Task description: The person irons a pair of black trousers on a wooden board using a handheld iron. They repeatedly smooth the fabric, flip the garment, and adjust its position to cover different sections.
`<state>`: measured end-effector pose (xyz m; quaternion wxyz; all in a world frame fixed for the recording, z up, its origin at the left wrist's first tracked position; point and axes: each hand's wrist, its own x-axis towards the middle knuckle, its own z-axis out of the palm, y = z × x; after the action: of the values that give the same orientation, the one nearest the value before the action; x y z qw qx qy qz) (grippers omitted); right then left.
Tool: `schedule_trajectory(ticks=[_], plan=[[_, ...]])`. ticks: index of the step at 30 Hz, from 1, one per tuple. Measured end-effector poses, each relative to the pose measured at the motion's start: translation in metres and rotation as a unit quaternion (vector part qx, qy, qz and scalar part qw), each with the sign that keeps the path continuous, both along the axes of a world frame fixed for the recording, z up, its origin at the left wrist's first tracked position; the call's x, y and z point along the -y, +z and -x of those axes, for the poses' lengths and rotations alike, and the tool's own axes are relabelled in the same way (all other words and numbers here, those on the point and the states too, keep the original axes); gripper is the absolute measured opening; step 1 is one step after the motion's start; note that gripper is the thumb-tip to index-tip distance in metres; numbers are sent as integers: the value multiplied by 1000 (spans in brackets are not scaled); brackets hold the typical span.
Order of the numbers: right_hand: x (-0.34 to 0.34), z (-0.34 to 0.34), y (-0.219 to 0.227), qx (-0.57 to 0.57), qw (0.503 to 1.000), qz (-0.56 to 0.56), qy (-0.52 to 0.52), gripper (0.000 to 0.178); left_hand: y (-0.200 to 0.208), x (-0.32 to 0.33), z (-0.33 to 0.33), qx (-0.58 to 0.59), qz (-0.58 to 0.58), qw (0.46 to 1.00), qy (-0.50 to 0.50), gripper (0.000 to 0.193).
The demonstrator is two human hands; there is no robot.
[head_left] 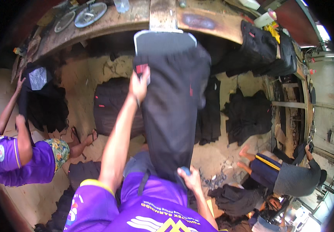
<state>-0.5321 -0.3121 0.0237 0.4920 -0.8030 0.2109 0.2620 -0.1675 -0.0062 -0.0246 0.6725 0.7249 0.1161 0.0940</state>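
Black trousers [170,112] hang in front of me, their wide upper end drawn over the rounded end of a narrow grey board [165,41]. My left hand [139,85] is closed on the left edge of the cloth, just below a red label [141,68]. A short red mark shows on the right part of the cloth. Low down, beside the narrow end of the trousers, my right hand [191,178] is closed around a small blue object [185,170]. Its kind is too small to make out, and the fingers partly cover it.
Piles of dark garments [248,116] lie on the floor around me. More dark clothes [258,46] hang over the wooden bench [213,25]. At left a person in purple [31,158] handles black cloth; another person [296,178] works at lower right. Round lids [90,14] lie on the bench.
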Motion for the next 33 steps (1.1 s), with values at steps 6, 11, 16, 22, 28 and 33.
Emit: schedule_trajectory(ticks=[6,11,16,22,28,33], plan=[[71,-53,16,-44,996,40,-59,70,5,6,217,-322,214,920,-68,48],[55,-169,1,-38,981,-83,171,94,5,-10,255,-237,220,940,-104,45],[74,-58,-6,-51,996,-39,56,62,50,35,313,-410,110,843,-329,53],[158,83,12,-11,959,64,-275,40,32,156,286,1,-45,858,-512,56],[183,-73,-5,65,905,13,-419,57,60,231,150,-78,-253,855,-447,63],[192,-243,-60,156,950,98,-253,88,102,222,48,142,-291,923,-209,73]])
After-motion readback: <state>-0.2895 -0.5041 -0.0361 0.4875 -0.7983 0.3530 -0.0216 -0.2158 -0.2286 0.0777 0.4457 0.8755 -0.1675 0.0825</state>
